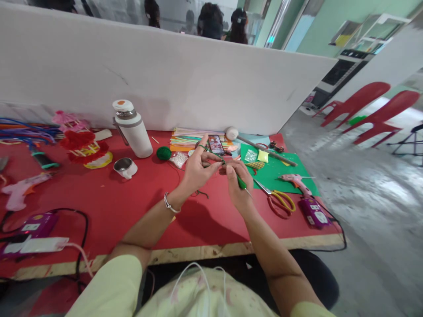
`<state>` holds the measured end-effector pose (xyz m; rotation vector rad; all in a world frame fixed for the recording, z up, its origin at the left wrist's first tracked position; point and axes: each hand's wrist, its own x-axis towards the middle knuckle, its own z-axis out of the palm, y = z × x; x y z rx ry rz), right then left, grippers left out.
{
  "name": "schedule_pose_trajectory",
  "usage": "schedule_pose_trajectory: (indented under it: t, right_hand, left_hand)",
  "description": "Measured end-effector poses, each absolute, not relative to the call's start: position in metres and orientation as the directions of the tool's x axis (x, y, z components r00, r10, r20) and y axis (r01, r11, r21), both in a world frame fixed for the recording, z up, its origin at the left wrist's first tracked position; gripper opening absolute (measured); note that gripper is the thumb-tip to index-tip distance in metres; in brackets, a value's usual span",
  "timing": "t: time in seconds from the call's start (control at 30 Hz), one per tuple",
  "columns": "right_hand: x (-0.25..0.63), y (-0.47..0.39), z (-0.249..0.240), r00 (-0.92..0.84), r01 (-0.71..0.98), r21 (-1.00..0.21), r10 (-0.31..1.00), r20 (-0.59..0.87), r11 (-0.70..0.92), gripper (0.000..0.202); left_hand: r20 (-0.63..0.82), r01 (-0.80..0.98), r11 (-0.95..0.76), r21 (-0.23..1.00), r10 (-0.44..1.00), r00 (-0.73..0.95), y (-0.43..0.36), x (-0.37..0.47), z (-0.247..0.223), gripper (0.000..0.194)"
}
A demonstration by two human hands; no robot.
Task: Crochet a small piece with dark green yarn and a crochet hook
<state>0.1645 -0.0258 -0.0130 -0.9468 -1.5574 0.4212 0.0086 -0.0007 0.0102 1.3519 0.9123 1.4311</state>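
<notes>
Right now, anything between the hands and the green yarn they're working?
Nothing visible. The left hand pinches the green yarn and the right hand holds the green-handled hook against it. The phone and scissors lie apart on the table.

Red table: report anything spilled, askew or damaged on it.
Nothing looks spilled or broken. The flask's cup lies tipped on its side beside the upright white flask, with no liquid showing. The scissors lie open near the right hand, which holds a green crochet hook.
</notes>
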Motion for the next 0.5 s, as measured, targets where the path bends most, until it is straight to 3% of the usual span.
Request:
schedule_pose_trajectory:
  t: [0.1,0.23,0.37,0.5]
  right_hand:
    - [0.156,-0.023,-0.025,0.07,0.336,-0.656,0.677,0.733,0.675,0.027]
    - [0.157,-0.014,-0.039,0.024,0.283,-0.553,0.571,0.821,0.784,0.035]
    - [0.176,-0.005,-0.035,-0.172,0.257,-0.52,0.568,0.805,0.814,0.047]
    - [0.194,-0.003,-0.022,-0.321,0.216,-0.491,0.536,0.781,0.844,0.043]
  left_hand:
    - [0.224,-0.293,-0.199,0.935,0.973,0.051,-0.001,0.009,0.011,0.107]
    - [0.098,-0.463,0.009,0.886,0.974,0.207,-0.001,-0.001,0.017,0.107]
    - [0.057,-0.432,0.061,0.9,0.966,0.253,0.0,-0.012,0.027,0.108]
    - [0.036,-0.365,0.071,0.928,0.96,0.277,0.001,-0.018,0.03,0.107]
